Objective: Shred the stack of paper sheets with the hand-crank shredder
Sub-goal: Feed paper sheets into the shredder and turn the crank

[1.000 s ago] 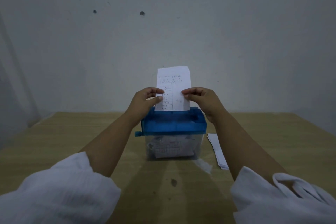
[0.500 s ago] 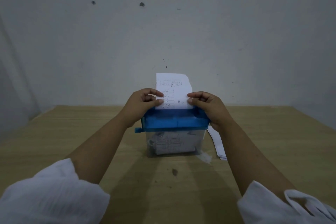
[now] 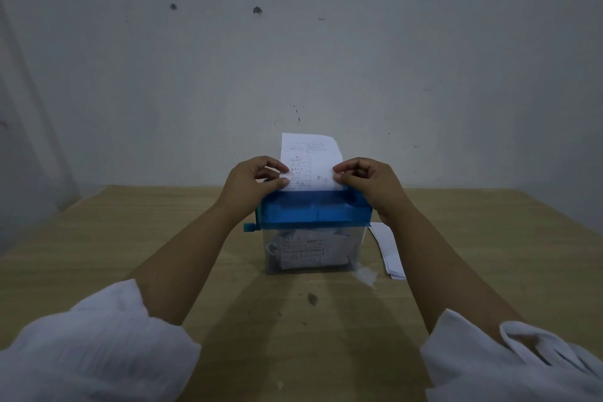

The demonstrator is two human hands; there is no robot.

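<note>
The sheet [image 3: 310, 157] stands upright in the slot of the blue shredder [image 3: 315, 215] at mid-bench [image 3: 130, 238]. We pinch its side edges, one in our left hand [image 3: 251, 184] and one in our right hand [image 3: 368, 184], just above the lid. The stack [image 3: 390, 251] lies right of the shredder, partly behind our right forearm.

text: sheet [image 3: 321, 160] is showing a printed table, too blurred to read | a lone mark like "B" is sitting beside it | scraps [image 3: 306, 248] are showing unreadable print
</note>
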